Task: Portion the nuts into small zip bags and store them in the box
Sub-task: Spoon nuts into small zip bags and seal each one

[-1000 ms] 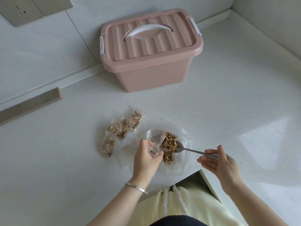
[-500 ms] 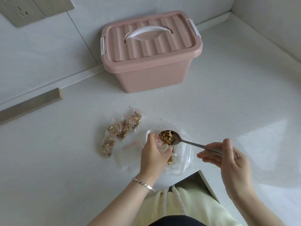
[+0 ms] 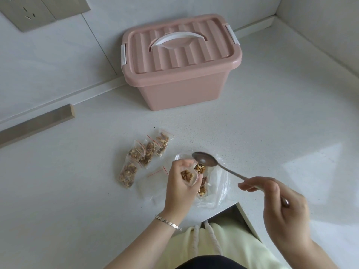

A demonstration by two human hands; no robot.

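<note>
1. Head view, looking down. We note the left hand (image 3: 180, 183) curled round a small zip bag (image 3: 188, 176), mouth up, with brown nuts (image 3: 186, 174) visible inside it.
2. The right hand (image 3: 281, 206) pinches the handle of a metal spoon (image 3: 204, 159) between thumb and fingers. The spoon's bowl looks bare and hangs just beyond the left hand's fingertips.
3. Under both lies a large clear bag (image 3: 217, 185), open and crumpled on the white surface (image 3: 77, 191), with a loose heap of nuts showing just right of the left hand.
4. To the left, a cluster of filled bags (image 3: 143, 154) lies flat on the surface, overlapping one another, red seal strips showing.
5. Between that cluster and the left hand we see flat empty bags (image 3: 153, 179), hard to count.
6. The pink box (image 3: 180, 61) stands well apart at the back against the wall, lid on, white handle folded down, side latches closed.
7. We record a silver bracelet (image 3: 168, 223) on the left wrist, a wall socket (image 3: 25, 10) at top left, and a wooden strip (image 3: 37, 124) along the wall's base.
</note>
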